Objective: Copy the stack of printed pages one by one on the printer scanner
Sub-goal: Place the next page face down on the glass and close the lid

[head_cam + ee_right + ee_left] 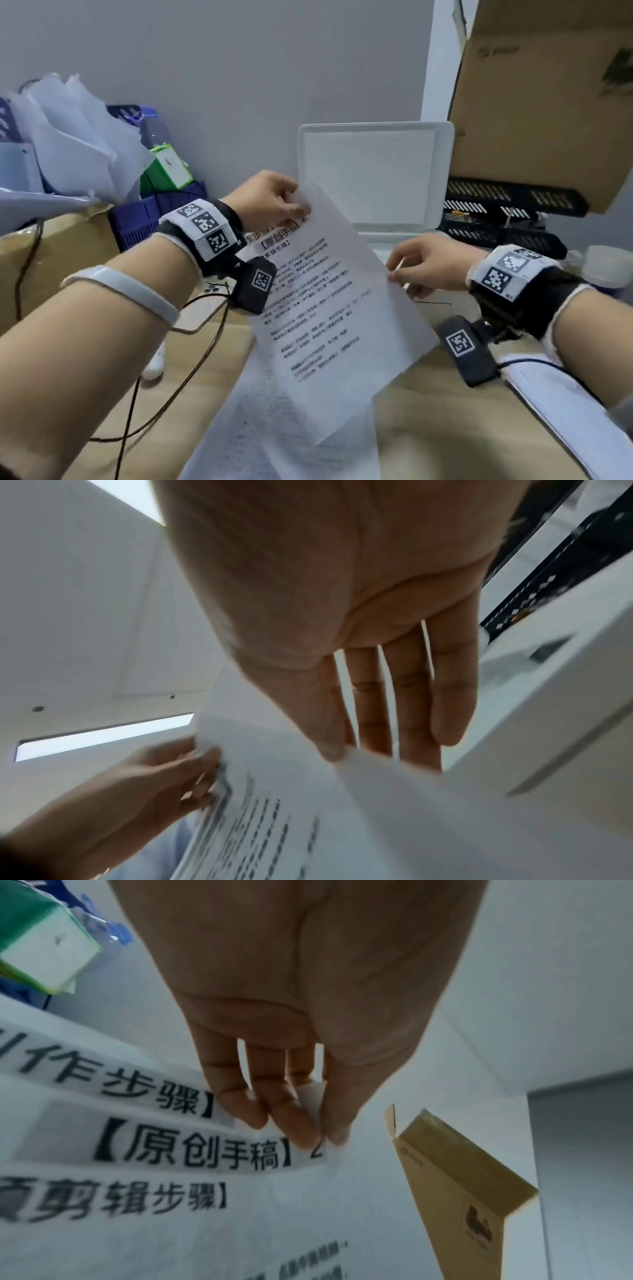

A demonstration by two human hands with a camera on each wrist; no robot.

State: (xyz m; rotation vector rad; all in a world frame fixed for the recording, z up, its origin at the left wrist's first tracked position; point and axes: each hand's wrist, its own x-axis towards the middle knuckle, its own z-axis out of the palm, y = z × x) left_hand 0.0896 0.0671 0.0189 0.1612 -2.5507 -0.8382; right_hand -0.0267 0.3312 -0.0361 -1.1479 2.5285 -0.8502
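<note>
A printed page (329, 301) with black text hangs tilted in the air in front of the white printer. My left hand (270, 202) pinches its top corner between thumb and fingers (301, 1131). My right hand (428, 270) pinches the page's right edge, thumb on top and fingers underneath (377, 723). The scanner lid (373, 171) stands raised behind the page; the glass bed is hidden by the sheet and my hands. More printed pages (291, 428) lie on the brown surface below the held page. Another sheet pile (575, 411) lies at the right.
A large cardboard box (548, 102) overhangs the printer at top right. Black mesh trays (507, 212) stand right of the printer. At left are a blue crate (150, 212), a green-and-white box (168, 168) and crumpled papers (68, 137). Cables (191, 335) trail below my left wrist.
</note>
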